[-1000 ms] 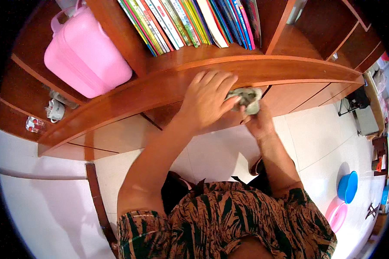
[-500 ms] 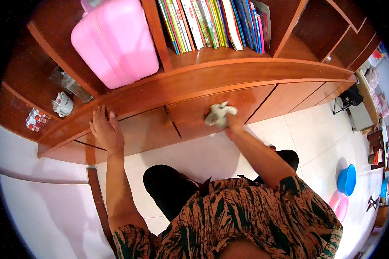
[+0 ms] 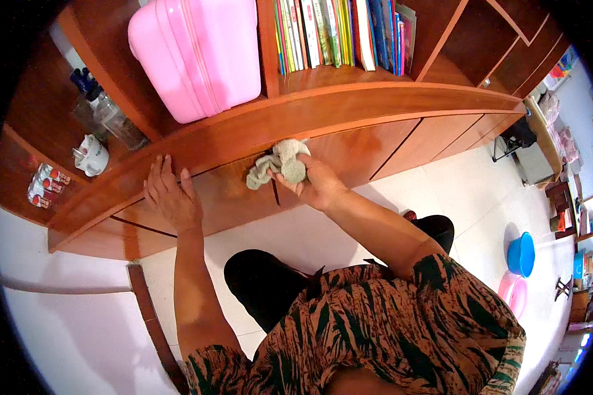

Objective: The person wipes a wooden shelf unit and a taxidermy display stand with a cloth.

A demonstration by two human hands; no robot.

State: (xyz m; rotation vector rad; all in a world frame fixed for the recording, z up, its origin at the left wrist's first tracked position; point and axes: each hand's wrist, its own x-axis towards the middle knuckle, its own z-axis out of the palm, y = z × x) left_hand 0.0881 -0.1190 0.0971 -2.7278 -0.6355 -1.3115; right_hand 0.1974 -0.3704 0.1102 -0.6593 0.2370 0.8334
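Note:
My right hand [image 3: 315,184] grips a crumpled pale grey-green cloth [image 3: 288,161], pressed to the wooden cabinet front [image 3: 359,155] near the gap between two door panels. Damp-looking streaks show on the wood beside it. Farther left, my left hand [image 3: 171,197] lies with fingers spread against the cabinet's edge below the shelf, holding nothing.
On the shelf above stand a pink suitcase [image 3: 201,59], a row of books [image 3: 336,36], a white cup [image 3: 91,157] and glass bottles [image 3: 115,122]. A blue basin [image 3: 521,255] and a pink basin [image 3: 512,289] sit on the floor at right. A white wall [image 3: 66,322] borders the left.
My right hand has moved left along the cabinet front with the cloth, from the middle panel to the gap at its left. My left hand stays at the edge. The view has shifted slightly.

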